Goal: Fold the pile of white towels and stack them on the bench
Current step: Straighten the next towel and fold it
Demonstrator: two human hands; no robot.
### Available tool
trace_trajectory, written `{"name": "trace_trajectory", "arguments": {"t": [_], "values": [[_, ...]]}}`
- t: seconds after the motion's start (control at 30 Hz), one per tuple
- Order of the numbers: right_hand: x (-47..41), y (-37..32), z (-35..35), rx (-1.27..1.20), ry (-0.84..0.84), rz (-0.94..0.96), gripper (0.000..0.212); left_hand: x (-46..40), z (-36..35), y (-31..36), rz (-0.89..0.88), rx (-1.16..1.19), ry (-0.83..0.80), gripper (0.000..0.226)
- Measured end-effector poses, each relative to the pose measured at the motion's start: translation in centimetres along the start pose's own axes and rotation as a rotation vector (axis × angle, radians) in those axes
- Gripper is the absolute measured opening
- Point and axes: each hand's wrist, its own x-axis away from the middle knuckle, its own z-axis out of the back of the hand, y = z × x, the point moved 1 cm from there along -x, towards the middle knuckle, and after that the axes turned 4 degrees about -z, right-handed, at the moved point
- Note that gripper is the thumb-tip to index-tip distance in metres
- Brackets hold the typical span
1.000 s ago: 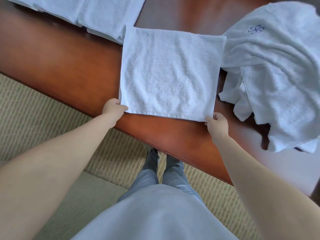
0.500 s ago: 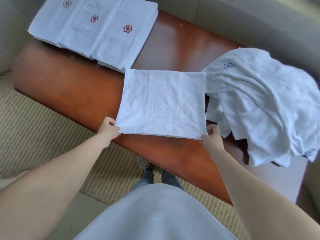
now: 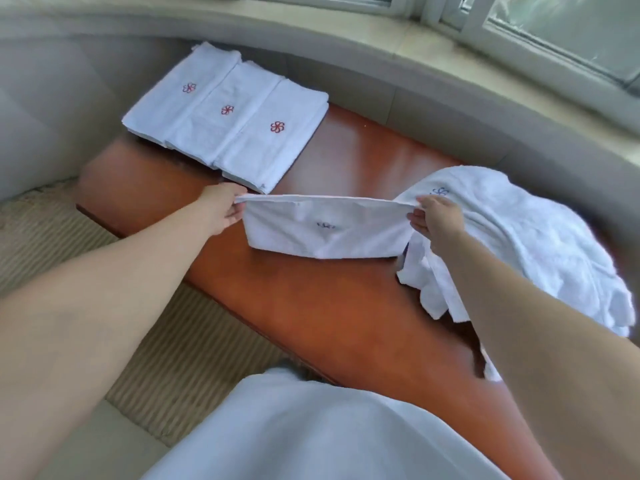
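A white towel (image 3: 325, 226) with a faint blue emblem is held up over the reddish wooden bench (image 3: 346, 306), its near edge raised and carried toward the far side. My left hand (image 3: 221, 206) pinches its left corner and my right hand (image 3: 436, 216) pinches its right corner. Its lower fold touches the bench. Three folded white towels (image 3: 228, 116) with red flower emblems lie side by side at the bench's far left end. An unfolded pile of white towels (image 3: 519, 244) lies on the bench at the right, just behind my right hand.
A grey padded wall curves round behind the bench, with a stone sill (image 3: 381, 39) and a window (image 3: 554, 29) above it. Striped beige carpet (image 3: 173, 358) lies on the near left. My pale skirt fills the bottom of the view.
The towel lay flat with both hands on its near corners. Both hands have lifted that near edge and swung it up and away, so the towel is doubling over. My view tilted up.
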Motion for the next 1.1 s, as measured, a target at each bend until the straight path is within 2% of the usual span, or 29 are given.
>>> {"name": "trace_trajectory", "arguments": {"t": [0.1, 0.17, 0.33, 0.47, 0.6, 0.73, 0.8, 0.87, 0.97, 1.03, 1.1], "values": [[2.0, -5.2, -0.5, -0.135, 0.035, 0.210, 0.013, 1.6, 0.2, 4.8, -0.163, 0.095, 0.052, 0.016], [3.5, -6.7, -0.7, -0.170, 0.059, 0.296, 0.016, 2.7, 0.8, 6.3, -0.226, 0.116, 0.052, 0.014], [6.7, -3.0, -0.3, -0.176, 0.104, 0.318, 0.015, 4.6, 2.6, 3.6, -0.216, 0.077, 0.033, 0.008], [7.9, 6.3, 0.2, -0.109, 0.107, 0.130, 0.012, 4.7, 4.4, -4.1, -0.082, -0.049, 0.059, 0.007], [8.2, 18.1, 1.2, 0.142, 0.115, -0.116, 0.019, 3.9, 6.6, -14.2, 0.140, -0.266, -0.003, 0.020], [10.1, 27.6, 2.4, 0.288, 0.091, -0.341, 0.020, 4.0, 9.3, -22.1, 0.299, -0.488, -0.140, 0.026], [11.3, 30.1, 3.2, 0.317, 0.064, -0.442, 0.020, 4.5, 10.7, -24.2, 0.351, -0.557, -0.212, 0.025], [12.2, 31.0, 3.8, 0.365, -0.003, -0.471, 0.030, 4.9, 11.7, -25.0, 0.356, -0.635, -0.312, 0.036], [12.5, 30.3, 4.1, 0.687, -0.094, -0.361, 0.040, 5.1, 12.2, -24.8, 0.245, -0.813, -0.397, 0.043], [12.1, 28.5, 3.8, 0.816, -0.087, -0.236, 0.026, 4.8, 12.0, -23.8, 0.112, -0.870, -0.356, 0.038], [11.2, 26.3, 3.4, 0.849, -0.046, -0.102, 0.009, 3.9, 11.6, -22.4, 0.005, -0.832, -0.319, 0.023]]}}
